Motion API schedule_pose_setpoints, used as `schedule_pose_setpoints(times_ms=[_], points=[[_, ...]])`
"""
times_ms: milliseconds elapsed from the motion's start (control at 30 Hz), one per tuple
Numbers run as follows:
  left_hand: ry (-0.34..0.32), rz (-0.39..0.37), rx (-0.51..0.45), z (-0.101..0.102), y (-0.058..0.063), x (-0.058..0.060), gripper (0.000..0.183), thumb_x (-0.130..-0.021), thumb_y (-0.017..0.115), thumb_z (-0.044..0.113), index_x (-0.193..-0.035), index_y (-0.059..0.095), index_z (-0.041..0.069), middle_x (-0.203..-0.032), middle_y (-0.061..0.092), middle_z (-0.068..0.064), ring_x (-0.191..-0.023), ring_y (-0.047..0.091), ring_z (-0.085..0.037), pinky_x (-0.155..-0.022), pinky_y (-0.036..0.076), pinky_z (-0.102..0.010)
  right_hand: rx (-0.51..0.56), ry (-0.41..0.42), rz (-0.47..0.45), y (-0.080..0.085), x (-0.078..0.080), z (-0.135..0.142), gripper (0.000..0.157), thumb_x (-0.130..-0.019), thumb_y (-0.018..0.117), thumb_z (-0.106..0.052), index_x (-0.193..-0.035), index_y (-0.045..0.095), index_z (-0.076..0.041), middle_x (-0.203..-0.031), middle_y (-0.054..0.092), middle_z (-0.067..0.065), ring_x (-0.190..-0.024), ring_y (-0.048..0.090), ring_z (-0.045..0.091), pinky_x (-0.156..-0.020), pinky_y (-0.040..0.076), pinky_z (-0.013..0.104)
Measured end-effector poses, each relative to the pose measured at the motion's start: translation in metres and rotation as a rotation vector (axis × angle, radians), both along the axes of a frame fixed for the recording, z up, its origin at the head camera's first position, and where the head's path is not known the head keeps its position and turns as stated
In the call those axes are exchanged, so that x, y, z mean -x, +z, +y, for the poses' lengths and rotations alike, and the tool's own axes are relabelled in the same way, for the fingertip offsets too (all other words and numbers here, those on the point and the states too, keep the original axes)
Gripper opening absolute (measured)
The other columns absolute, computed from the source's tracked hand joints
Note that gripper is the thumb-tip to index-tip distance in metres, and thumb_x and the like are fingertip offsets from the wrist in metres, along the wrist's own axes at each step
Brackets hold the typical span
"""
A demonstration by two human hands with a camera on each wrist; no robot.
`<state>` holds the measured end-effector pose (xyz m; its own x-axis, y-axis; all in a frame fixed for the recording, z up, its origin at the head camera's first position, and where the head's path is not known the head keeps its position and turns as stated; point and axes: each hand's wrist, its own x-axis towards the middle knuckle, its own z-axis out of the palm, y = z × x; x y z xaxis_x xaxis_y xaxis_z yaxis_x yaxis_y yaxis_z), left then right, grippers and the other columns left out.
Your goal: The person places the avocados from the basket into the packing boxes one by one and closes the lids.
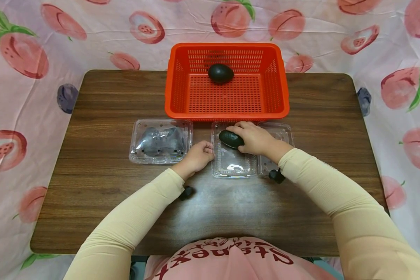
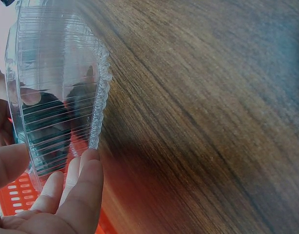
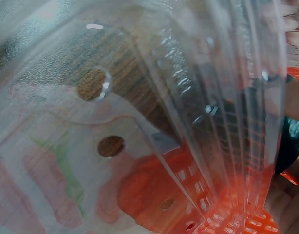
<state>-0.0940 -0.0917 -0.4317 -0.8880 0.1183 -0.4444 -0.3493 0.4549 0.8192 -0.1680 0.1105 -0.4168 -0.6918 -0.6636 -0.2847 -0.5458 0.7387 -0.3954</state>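
In the head view my right hand point(image 1: 253, 138) grips a dark green avocado point(image 1: 231, 139) over the back part of a clear plastic clamshell box point(image 1: 232, 165). The box lies unfolded, its lid point(image 1: 278, 132) spread to the right under my right forearm. At the box's left wall, my left hand point(image 1: 197, 157) touches the plastic. Up close in the left wrist view, relaxed fingers point(image 2: 86, 187) lie along the ribbed wall, with the thumb beside the rim. The avocado shows through the wall there. The right wrist view mostly shows the lid, with the held avocado point(image 3: 293, 144) partly hidden at right.
A red perforated basket point(image 1: 227, 116) stands behind the boxes, holding one dark avocado point(image 1: 221, 73). Left of my left hand, a covered clear box point(image 1: 161, 158) contains dark fruit. The wooden table point(image 1: 101, 105) meets a peach-print cloth at the back.
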Motion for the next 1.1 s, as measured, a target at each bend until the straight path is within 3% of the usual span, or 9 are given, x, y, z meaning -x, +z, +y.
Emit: schedule_pose_setpoints(times_ms=[600, 1100], points=[[-0.007, -0.004, 0.000, -0.0010, -0.0041, 0.0002, 0.028, -0.086, 0.058, -0.003, -0.113, 0.054, -0.009, -0.100, 0.062, -0.016, -0.094, 0.058, -0.023, -0.082, 0.045, -0.026, -0.013, 0.016, 0.011, 0.0011, -0.0006, -0.0016, 0.072, -0.081, 0.075, -0.013, -0.145, 0.043, -0.013, -0.136, 0.048, 0.019, -0.125, 0.046, 0.036, -0.103, 0.039, 0.049], [-0.008, -0.003, 0.000, -0.0003, -0.0005, -0.0006, 0.025, -0.086, 0.058, -0.003, -0.111, 0.055, -0.008, -0.096, 0.062, -0.014, -0.089, 0.058, -0.020, -0.078, 0.045, -0.024, -0.023, 0.018, 0.042, 0.0010, -0.0030, -0.0019, 0.071, -0.082, 0.075, -0.014, -0.145, 0.043, -0.013, -0.136, 0.048, 0.018, -0.126, 0.045, 0.035, -0.102, 0.041, 0.048]])
